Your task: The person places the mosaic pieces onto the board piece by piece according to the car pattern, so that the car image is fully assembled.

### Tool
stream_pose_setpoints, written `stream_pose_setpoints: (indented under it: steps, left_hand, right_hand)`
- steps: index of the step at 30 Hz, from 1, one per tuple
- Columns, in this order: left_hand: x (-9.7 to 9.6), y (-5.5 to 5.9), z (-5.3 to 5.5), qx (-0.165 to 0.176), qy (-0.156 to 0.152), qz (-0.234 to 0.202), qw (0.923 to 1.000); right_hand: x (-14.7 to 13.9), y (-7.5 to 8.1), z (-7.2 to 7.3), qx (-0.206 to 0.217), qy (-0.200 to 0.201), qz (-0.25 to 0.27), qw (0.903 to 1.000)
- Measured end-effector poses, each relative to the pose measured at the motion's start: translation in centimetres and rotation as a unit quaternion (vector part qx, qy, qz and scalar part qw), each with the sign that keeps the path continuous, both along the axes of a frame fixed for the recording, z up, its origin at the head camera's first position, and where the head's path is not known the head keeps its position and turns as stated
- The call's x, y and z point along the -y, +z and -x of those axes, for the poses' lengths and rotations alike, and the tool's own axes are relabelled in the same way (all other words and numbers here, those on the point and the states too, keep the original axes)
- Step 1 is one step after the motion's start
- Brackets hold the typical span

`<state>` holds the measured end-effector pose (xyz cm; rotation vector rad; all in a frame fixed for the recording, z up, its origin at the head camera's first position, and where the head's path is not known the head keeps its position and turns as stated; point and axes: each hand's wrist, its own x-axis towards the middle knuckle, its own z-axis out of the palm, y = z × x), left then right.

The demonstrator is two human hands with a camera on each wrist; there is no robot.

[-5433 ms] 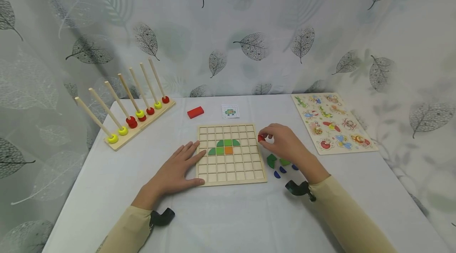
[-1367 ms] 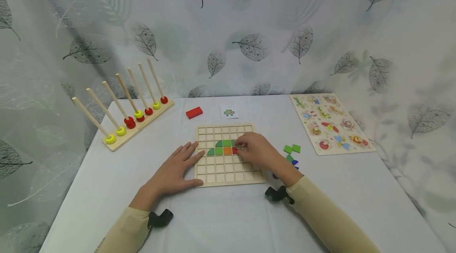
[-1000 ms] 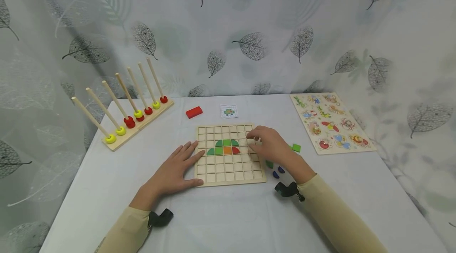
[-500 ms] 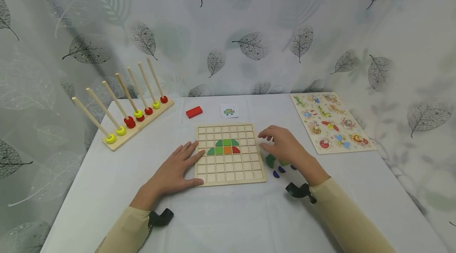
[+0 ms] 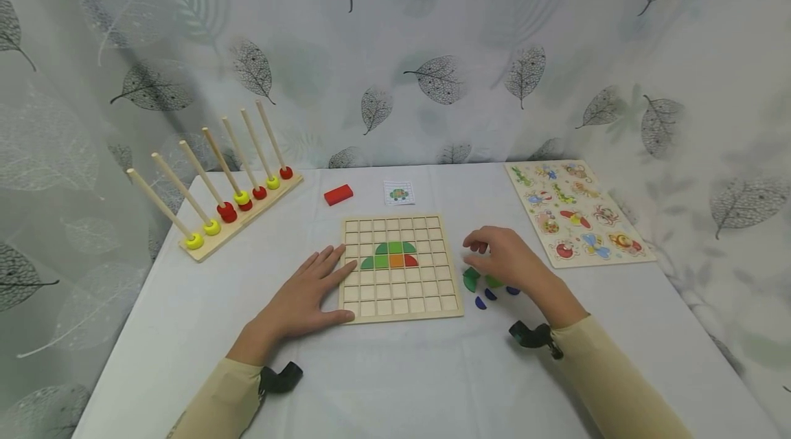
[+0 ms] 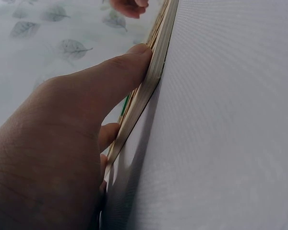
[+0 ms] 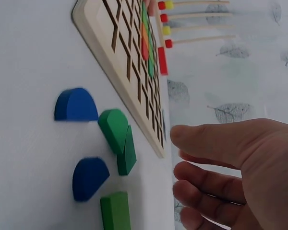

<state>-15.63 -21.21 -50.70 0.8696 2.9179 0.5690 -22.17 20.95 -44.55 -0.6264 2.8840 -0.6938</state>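
A wooden grid board [image 5: 402,305] lies mid-table, bearing green, orange and red tiles in two rows. My left hand [image 5: 305,298] rests at its left edge, fingers spread; in the left wrist view the thumb [image 6: 127,62] touches the board's rim. Right of the board, my right hand [image 5: 509,257] hovers above loose pieces, its fingers loosely bent with nothing between them. Those pieces include dark green ones [image 5: 471,281], a light green block [image 7: 116,211] and blue half-rounds [image 7: 77,105]. The hand partly hides some of them in the head view.
A picture card [image 5: 399,193] and a red block [image 5: 338,195] lie behind the board. At the left stands a peg rack [image 5: 247,219] with red and yellow beads. An insect puzzle board [image 5: 571,212] lies at the back right.
My right hand has set a red quarter-round into the board beside the orange tile, let go, and drawn back rightward over the loose pieces. My left hand has stayed in place.
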Motion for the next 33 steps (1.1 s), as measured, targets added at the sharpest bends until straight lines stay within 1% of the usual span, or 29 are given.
stream_pose_setpoints:
  steps: [9,13,15,18,20,23,28,33]
  left_hand:
    - [0.0,-0.1,0.0,0.0,0.005,0.007,1.0]
    - [0.0,-0.2,0.0,0.003,0.007,0.006,1.0]
    - [0.0,-0.1,0.0,0.005,0.007,0.006,0.9999]
    - [-0.1,-0.1,0.0,0.006,0.008,0.006,0.9999]
    - [-0.1,0.0,0.0,0.007,0.008,0.007,0.9999]
    - [-0.1,0.0,0.0,0.007,0.007,0.005,0.9999]
    - [-0.2,0.2,-0.1,0.009,0.009,0.007,0.9999]
    - [-0.1,0.0,-0.1,0.011,0.011,0.007,0.9998]
  right_hand:
    - [-1.2,-0.8,-0.1,0.06,0.028,-0.013,0.9977]
    - [-1.2,-0.9,-0.1,0.076,0.039,-0.018,0.9962]
    - [-1.1,-1.0,0.0,0.074,0.042,-0.022,0.9961]
    - [-1.0,-1.0,0.2,0.053,0.042,-0.032,0.9972]
    - [-1.0,-1.1,0.4,0.033,0.029,-0.041,0.9982]
    - [-1.0,-1.3,0.8,0.015,-0.004,-0.052,0.9985]
    - [-1.0,-1.5,1.2,0.016,-0.048,-0.064,0.9967]
    - [-0.7,-1.7,1.3,0.017,-0.067,-0.076,0.9947]
